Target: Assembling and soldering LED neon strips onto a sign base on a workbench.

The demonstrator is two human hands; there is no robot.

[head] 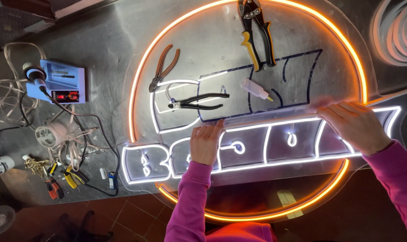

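Observation:
A clear acrylic sign panel (302, 71) lies on a metal workbench, ringed by a glowing orange light strip (132, 96) with white lit lettering (257, 148) across its lower band. My left hand (205, 143) presses flat on the white strip along the top of that band. My right hand (355, 124) rests fingers-down on the same strip further right. Both sleeves are pink. Neither hand holds a tool.
On the panel lie brown-handled pliers (164, 67), black pliers (196, 101), yellow-and-black snips (256, 36) and a small glue bottle (256, 90). A blue soldering station (60, 83), tangled wires (10, 89) and small tools (62, 179) sit left. Coiled strip (396, 31) lies top right.

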